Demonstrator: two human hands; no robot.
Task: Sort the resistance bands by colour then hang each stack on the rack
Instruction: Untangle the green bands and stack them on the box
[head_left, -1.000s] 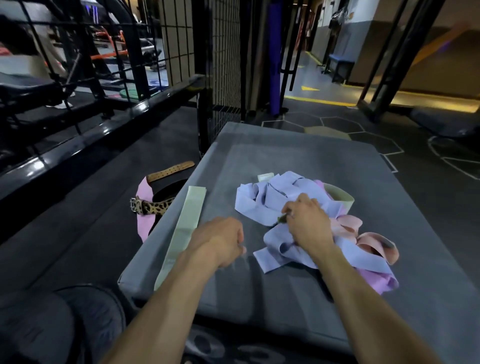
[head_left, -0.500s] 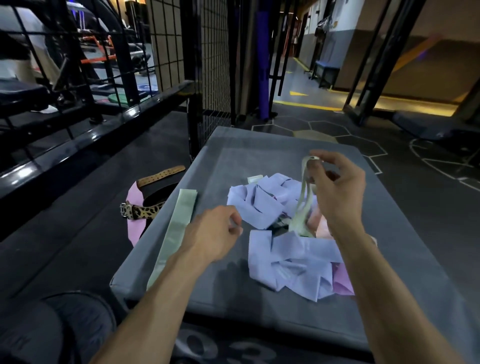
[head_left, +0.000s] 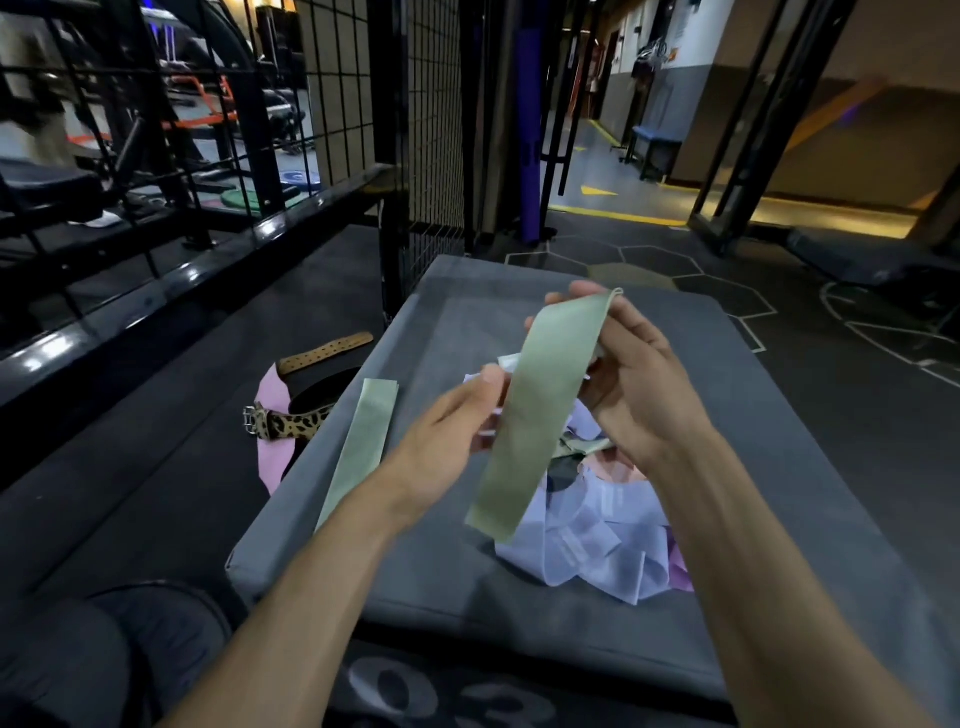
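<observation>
right hand (head_left: 631, 384) pinches top of green resistance band (head_left: 540, 415) | left hand (head_left: 447, 441) grips its edge | lilac band pile (head_left: 592, 551) beneath on grey pad (head_left: 753, 467)

A leopard-print belt (head_left: 296, 423) lies on the floor beside the grey padded box (head_left: 727, 415).

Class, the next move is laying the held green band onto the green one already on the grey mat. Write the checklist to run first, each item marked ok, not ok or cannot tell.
1. Held green band gripped by right hand: ok.
2. Left hand steadying it: ok.
3. Band's lower end clear of the mixed pile: cannot tell.
4. Flat green band uncovered on the mat: ok.
5. Held band untwisted: ok.
</observation>
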